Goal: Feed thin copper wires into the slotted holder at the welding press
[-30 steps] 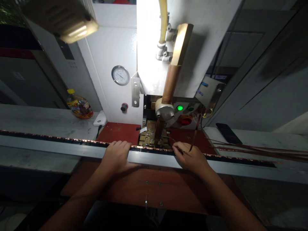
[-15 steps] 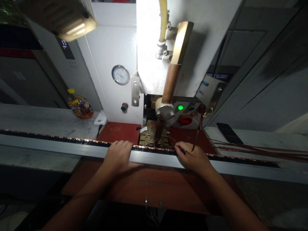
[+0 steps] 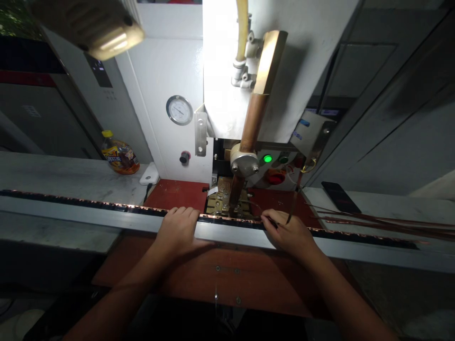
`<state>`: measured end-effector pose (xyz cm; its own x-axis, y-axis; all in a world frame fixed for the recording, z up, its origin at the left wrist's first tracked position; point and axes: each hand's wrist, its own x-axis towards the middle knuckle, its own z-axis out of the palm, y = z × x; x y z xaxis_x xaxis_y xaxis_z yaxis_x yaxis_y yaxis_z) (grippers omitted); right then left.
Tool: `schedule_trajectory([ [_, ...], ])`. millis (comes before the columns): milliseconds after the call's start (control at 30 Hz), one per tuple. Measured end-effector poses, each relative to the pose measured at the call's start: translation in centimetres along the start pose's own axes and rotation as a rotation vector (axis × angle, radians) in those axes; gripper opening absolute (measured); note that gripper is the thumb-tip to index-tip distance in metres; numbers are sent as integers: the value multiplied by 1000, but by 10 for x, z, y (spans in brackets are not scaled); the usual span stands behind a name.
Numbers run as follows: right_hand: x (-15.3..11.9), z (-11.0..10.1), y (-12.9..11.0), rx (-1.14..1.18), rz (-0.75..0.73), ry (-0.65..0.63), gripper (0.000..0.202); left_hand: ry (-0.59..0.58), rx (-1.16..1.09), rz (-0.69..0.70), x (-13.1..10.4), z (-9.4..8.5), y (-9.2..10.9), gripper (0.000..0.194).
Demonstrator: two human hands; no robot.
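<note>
A long aluminium bar (image 3: 227,235) runs crosswise in front of me, its back edge lined with a black strip that has copper-coloured segments (image 3: 122,205). My left hand (image 3: 179,229) is wrapped over this bar, left of the welding-type machine's copper electrode (image 3: 236,192). On the right, my right hand (image 3: 287,230) rests at the bar with fingers pinched on a thin dark strip, whose tip lies close to the electrode's foot. A narrow brown band (image 3: 293,204) hangs from a bracket down to this hand. The fingers partly hide what they hold.
Behind the bar stands the white machine with a pressure gauge (image 3: 179,110), a lit green button (image 3: 268,158) and a red knob (image 3: 275,177). Copper strips (image 3: 377,225) and a black phone (image 3: 340,197) lie at right. A yellow-capped bottle (image 3: 120,154) stands at left.
The view has shifted very slightly. Both hands keep their places on the bar, and their grips look the same.
</note>
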<state>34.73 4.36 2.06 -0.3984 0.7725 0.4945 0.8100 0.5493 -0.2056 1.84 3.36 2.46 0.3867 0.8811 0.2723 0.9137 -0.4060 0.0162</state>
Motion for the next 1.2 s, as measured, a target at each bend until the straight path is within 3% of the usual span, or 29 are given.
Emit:
schedule_trajectory([
  [1200,-1,0,3,8,79,-40,29,-30,-19,5,3,-3,4,76],
])
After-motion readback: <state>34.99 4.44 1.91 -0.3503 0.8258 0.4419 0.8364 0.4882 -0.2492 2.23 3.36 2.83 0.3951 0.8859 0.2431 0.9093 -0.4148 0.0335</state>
